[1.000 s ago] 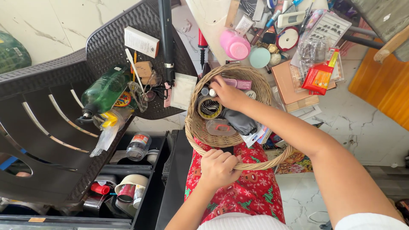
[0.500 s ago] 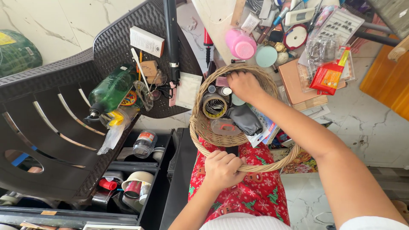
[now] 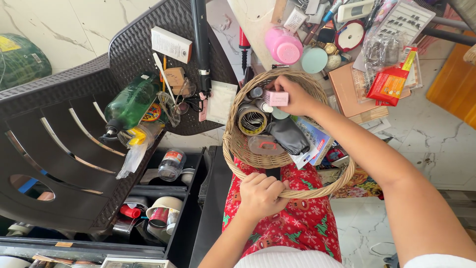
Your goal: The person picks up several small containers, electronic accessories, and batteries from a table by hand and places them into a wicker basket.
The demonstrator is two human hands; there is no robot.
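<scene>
Pink box in right hand grip, over basket.

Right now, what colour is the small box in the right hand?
Pink; the small box in the right hand shows in the head view.

Place: a home living area, showing everyday household clutter.
Floor: pale marble tiles are running across the upper left of the frame.
Seating: a dark woven plastic chair is carrying toiletries at left.
Table: cosmetics are crowding a small table at top.
</scene>
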